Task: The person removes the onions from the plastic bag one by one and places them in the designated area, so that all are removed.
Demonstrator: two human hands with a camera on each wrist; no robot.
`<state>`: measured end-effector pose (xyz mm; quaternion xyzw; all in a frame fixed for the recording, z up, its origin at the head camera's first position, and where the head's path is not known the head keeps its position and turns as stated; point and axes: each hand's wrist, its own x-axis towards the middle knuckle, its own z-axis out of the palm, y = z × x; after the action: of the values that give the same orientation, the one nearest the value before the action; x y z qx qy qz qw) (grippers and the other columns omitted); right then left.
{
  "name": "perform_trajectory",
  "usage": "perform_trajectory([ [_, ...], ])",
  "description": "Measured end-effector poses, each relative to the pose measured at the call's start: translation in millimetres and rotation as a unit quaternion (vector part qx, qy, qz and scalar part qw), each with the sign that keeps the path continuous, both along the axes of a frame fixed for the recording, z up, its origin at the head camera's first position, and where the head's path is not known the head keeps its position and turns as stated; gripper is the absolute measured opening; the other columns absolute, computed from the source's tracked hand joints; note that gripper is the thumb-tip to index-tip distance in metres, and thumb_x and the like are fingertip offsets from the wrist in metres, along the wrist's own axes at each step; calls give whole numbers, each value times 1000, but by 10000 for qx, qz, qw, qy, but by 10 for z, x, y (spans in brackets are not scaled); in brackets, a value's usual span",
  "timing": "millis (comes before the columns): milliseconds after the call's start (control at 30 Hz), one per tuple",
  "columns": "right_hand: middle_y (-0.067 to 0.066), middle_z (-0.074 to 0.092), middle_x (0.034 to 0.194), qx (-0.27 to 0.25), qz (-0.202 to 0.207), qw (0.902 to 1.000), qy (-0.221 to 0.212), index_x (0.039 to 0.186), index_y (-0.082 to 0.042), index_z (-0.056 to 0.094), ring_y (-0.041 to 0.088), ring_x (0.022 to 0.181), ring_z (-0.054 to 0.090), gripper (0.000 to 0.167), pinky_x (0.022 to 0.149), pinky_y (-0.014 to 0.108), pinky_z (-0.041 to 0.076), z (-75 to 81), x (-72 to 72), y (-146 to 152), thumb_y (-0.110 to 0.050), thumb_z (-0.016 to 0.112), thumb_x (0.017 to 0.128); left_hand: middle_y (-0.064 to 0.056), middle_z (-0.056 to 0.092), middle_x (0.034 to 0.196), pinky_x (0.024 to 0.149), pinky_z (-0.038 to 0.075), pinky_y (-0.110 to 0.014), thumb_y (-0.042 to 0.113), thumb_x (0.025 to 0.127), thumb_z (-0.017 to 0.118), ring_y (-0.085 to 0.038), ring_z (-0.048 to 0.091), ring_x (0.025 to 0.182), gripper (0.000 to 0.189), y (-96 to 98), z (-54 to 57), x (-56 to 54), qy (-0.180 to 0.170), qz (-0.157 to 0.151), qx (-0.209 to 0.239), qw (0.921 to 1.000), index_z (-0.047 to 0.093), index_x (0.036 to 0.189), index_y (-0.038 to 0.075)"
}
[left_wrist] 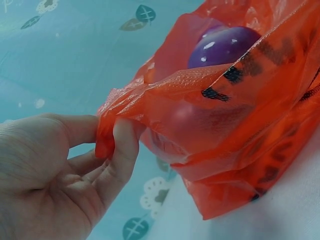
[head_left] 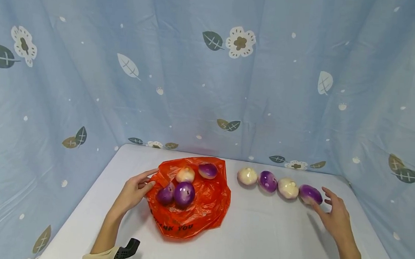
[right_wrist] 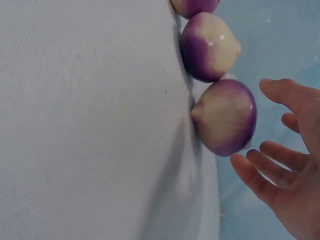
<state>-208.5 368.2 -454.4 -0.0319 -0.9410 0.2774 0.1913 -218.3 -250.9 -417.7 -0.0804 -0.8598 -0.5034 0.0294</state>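
Left grip (head_left: 134, 191) pinches red bag (head_left: 207, 200), marked "…ANK YOU". Right of bag: onion row (head_left: 285, 187); right grip (head_left: 336, 219) beside it, spread apart.

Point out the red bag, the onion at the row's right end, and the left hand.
Red bag (head_left: 207, 200), head view: bare plastic right of its centre.
Right-end onion (right_wrist: 223, 118), right wrist view: its pale middle.
Left hand (left_wrist: 62, 192), left wrist view: on the palm.
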Motion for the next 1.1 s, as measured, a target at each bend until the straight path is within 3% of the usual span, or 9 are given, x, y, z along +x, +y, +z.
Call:
perform_trajectory([
  [267, 34, 49, 132, 60, 122, 9995, 273, 142, 2, 42, 51, 110, 55, 66, 75, 58, 55, 117, 47, -123, -19, 73, 89, -20, 68, 111, 65, 57, -20, 15, 97, 62, -16, 69, 80, 42, 12, -12, 13, -82, 55, -35, 9999, 57, 138, 16],
  [400, 31, 53, 130, 12, 304, 9985, 465, 144, 0, 40, 48, 109, 58, 68, 64, 28, 58, 166, 44, -179, -17, 74, 87, -20, 68, 112, 66, 57, -20, 14, 97, 62, -19, 71, 83, 42, 5, -39, 2, -72, 87, -80, 9999, 56, 138, 16],
  [500, 30, 57, 126, -108, 461, 9976, 512, 147, -2, 36, 47, 107, 59, 71, 63, 5, 46, 187, 42, -241, -19, 73, 89, -21, 67, 115, 66, 57, -20, 13, 96, 62, -23, 72, 88, 43, 4, -48, -1, -32, 79, -83, 9999, 56, 139, 16],
  [567, 29, 60, 124, -169, 554, 9968, 555, 148, -3, 34, 44, 105, 60, 72, 65, 0, 42, 189, 41, -293, -21, 72, 90, -22, 66, 119, 65, 57, -20, 12, 96, 62, -26, 71, 89, 44, 4, -46, -2, 31, 29, -61, 10000, 55, 139, 15],
  [700, 24, 62, 121, -220, 793, 9941, 702, 148, -3, 35, 37, 100, 63, 73, 66, 6, 50, 173, 25, -419, -18, 75, 88, -22, 63, 127, 65, 56, -20, 6, 95, 61, -29, 68, 91, 45, 4, -32, -18, 205, -44, -109, 9997, 56, 139, 16],
  [833, 20, 63, 117, -137, 1066, 9914, 747, 146, -3, 38, 27, 95, 65, 73, 64, 18, 56, 163, -5, -578, -12, 77, 85, -17, 60, 135, 78, 58, -26, 1, 95, 58, -32, 65, 105, 48, -3, -32, -17, 386, -62, -346, 9986, 57, 139, 20],
  [1000, 20, 65, 118, -266, 1487, 9881, 290, 147, -9, 38, 32, 93, 69, 68, 65, 26, 57, 174, -60, -812, -21, 73, 89, -15, 55, 142, 92, 56, -44, -2, 95, 55, -37, 59, 120, 52, -5, -39, -26, 764, -239, -496, 9956, 54, 142, 19],
  [1100, 18, 66, 119, -397, 1748, 9838, -16, 146, -12, 40, 31, 95, 69, 64, 67, 28, 58, 170, -85, -961, -28, 70, 91, -14, 55, 142, 92, 56, -43, -4, 95, 53, -35, 58, 118, 52, 1, -26, -25, 930, -399, -511, 9936, 53, 142, 17],
])
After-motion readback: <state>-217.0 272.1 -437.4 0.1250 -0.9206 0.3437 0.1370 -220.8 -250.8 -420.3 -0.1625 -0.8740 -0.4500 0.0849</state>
